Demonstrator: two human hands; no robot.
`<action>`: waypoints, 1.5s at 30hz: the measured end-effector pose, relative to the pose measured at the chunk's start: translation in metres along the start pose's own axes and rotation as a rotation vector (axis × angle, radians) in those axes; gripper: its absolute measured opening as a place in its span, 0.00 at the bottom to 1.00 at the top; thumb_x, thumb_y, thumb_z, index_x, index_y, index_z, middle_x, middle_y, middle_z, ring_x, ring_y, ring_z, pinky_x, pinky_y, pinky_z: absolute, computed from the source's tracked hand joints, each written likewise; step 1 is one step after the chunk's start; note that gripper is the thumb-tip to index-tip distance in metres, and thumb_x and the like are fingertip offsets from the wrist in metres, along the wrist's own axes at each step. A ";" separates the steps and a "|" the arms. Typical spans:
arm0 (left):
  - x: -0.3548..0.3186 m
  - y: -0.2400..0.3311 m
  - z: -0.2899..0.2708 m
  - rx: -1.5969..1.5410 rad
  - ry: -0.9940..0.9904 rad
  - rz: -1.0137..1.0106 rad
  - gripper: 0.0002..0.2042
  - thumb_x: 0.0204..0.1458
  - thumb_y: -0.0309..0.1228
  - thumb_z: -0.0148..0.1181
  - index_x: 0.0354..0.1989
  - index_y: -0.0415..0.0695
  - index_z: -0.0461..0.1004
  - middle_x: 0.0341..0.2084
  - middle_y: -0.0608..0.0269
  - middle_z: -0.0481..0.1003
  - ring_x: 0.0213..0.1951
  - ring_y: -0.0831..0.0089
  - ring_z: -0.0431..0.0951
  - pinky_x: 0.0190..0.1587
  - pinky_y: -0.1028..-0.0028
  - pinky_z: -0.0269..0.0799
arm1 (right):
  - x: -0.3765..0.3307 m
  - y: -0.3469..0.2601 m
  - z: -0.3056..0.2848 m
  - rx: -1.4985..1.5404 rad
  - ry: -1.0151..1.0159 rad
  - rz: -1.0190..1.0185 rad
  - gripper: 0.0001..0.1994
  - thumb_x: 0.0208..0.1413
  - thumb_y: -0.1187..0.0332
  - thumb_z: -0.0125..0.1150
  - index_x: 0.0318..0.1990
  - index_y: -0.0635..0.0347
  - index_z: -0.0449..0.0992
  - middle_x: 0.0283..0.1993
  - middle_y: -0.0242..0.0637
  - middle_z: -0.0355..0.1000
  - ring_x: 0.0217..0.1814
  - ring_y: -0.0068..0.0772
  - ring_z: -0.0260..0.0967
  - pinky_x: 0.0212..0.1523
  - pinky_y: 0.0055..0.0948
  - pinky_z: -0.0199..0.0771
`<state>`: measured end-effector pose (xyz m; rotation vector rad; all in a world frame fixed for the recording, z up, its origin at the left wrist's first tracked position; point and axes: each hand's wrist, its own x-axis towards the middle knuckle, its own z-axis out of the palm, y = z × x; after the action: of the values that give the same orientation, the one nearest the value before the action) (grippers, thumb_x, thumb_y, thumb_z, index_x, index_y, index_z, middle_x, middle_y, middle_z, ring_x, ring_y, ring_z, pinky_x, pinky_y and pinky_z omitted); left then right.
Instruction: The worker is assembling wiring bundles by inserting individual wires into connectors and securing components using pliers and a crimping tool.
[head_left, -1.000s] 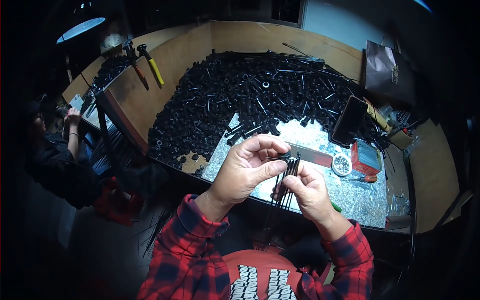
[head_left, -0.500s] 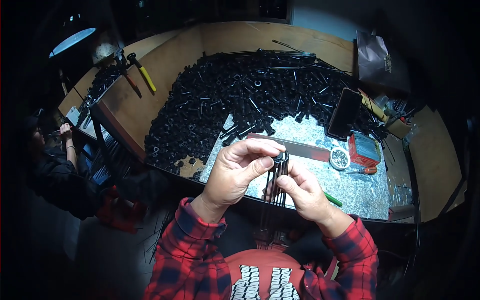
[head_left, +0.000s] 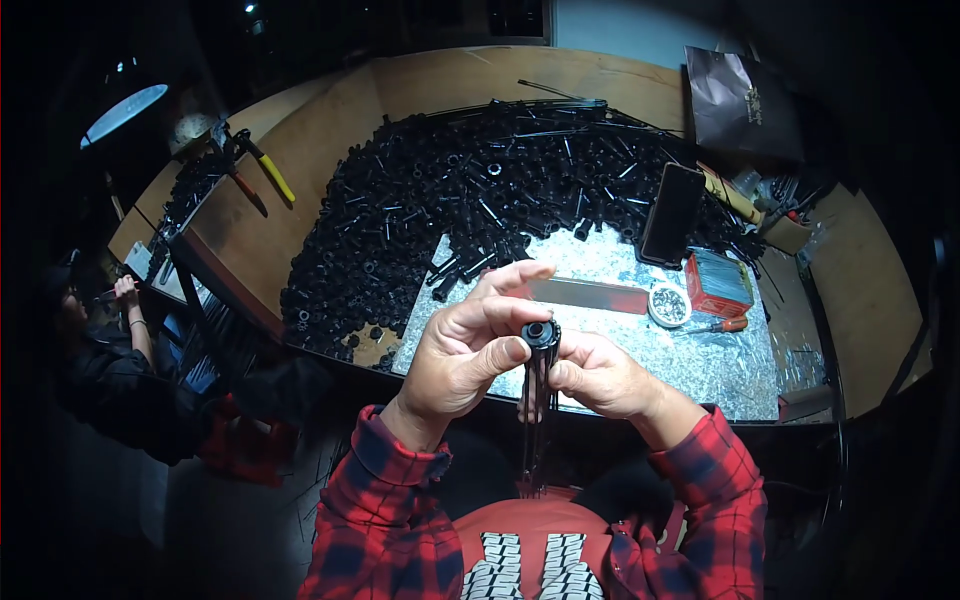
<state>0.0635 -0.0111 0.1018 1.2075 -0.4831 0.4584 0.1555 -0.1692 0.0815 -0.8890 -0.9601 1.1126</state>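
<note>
Both hands meet above the near table edge, around one black part (head_left: 540,334) with a round end cap and thin rods hanging down from it toward my lap. My left hand (head_left: 470,350) pinches the cap between thumb and fingers. My right hand (head_left: 600,375) holds the same part from the right side, thumb against it. Behind the hands lies a big heap of black tubes and fittings (head_left: 460,200) on the wooden table (head_left: 320,170).
A foil-covered work patch (head_left: 720,360) carries a flat metal bar (head_left: 590,295), a small round tin of screws (head_left: 668,305), a red box (head_left: 720,282), a screwdriver (head_left: 715,327) and a dark phone (head_left: 672,212). Yellow-handled tools (head_left: 262,168) lie far left. Another person (head_left: 110,360) sits at left.
The hands and the black part dropped slightly and came closer to my body. The part now stands more upright, its round end turned up toward the camera.
</note>
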 end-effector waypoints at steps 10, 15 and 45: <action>0.009 0.006 -0.017 0.031 -0.316 -0.147 0.13 0.45 0.28 0.66 0.41 0.40 0.79 0.51 0.42 0.70 0.53 0.60 0.70 0.54 0.66 0.64 | -0.011 -0.011 0.003 -0.097 -0.111 0.078 0.11 0.59 0.64 0.54 0.37 0.65 0.67 0.34 0.42 0.74 0.34 0.31 0.72 0.36 0.28 0.72; 0.010 0.010 0.015 0.154 0.117 -0.037 0.20 0.46 0.35 0.67 0.45 0.36 0.73 0.47 0.47 0.72 0.44 0.70 0.74 0.46 0.76 0.67 | -0.004 -0.009 0.007 -0.196 0.061 -0.097 0.09 0.58 0.67 0.57 0.31 0.63 0.68 0.27 0.32 0.70 0.30 0.22 0.69 0.31 0.25 0.70; -0.025 0.014 0.056 1.143 0.157 0.026 0.09 0.49 0.21 0.60 0.37 0.35 0.69 0.29 0.56 0.73 0.27 0.68 0.75 0.31 0.73 0.67 | -0.021 -0.001 0.026 -0.740 0.412 -0.413 0.13 0.47 0.70 0.65 0.22 0.66 0.66 0.23 0.41 0.67 0.25 0.36 0.67 0.26 0.31 0.65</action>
<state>0.0290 -0.0625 0.1139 2.2314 -0.0568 0.8985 0.1285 -0.1874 0.0875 -1.3661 -1.1484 0.1795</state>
